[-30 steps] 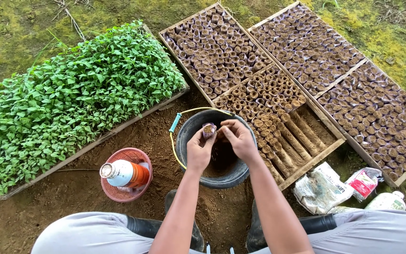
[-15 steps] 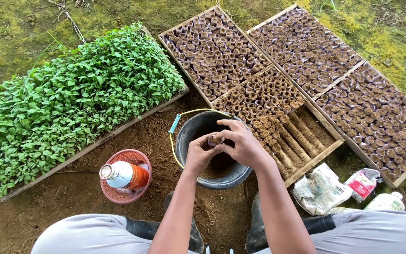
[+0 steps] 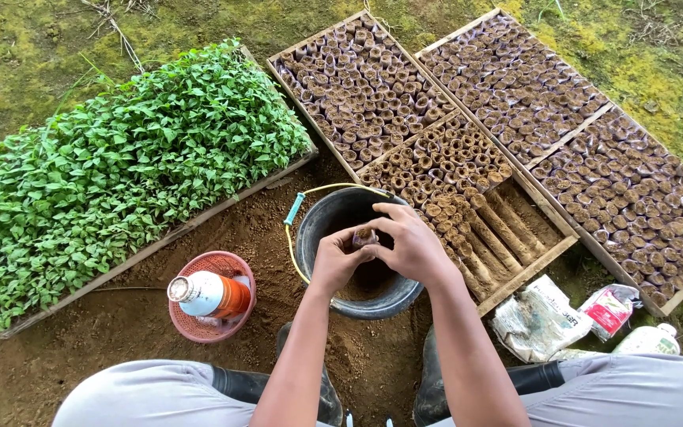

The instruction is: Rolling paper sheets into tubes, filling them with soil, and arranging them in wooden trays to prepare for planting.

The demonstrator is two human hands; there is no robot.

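left hand: cups small soil-filled pot
right hand: fingers pinch pot's top
pot: over black bucket, frame centre
seedling tray: 10 o'clock
filled-pot crates: 2 o'clock

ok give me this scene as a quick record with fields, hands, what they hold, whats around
left hand: grips a small soil-filled pot over the bucket
right hand: fingers on the same pot's top
bucket: dark, some soil inside, yellow handle with a blue grip
seedlings: green seedling tray on the left
pot trays: wooden frames packed with small filled pots, on the right; near corner partly unfilled
basket: red basket holding a white and orange bottle
other: crumpled bags at right, bare soil ground
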